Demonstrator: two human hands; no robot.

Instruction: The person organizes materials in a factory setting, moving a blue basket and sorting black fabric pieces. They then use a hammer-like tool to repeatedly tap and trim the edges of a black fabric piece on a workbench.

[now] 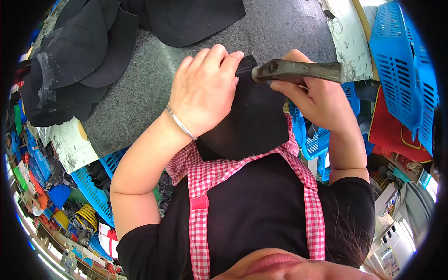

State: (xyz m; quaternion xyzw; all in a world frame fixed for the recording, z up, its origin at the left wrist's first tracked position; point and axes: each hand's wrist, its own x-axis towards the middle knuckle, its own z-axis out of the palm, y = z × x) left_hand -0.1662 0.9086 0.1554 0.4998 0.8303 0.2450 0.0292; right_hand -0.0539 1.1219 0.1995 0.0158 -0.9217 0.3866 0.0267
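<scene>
Left hand (203,91): fingers together, curled down over the top edge of a black fabric piece (254,123), pinning it; fingertips sit right at the piece's upper corner. Thin metal bangle (181,122) on that wrist. Right hand (315,100): fingers wrapped tight around a dark worn tool handle (298,71), held roughly level, its pale round end touching or just off the fabric's top edge, right beside the left fingertips. Can't tell what kind of head the tool has. Fabric piece hangs from the near edge of the grey speckled work surface (154,79) down toward the person's chest, lower edge meeting a red-and-white checked apron (203,182) worn over a black top. At the far left corner of the surface: pile of black cut fabric pieces (77,56), another black sheet (191,18) at the far edge. Blue plastic baskets: one (403,65) off the right edge, one (317,135) under the right wrist, more (95,189) below the left edge. Red cloth (394,130) beneath the right basket.
</scene>
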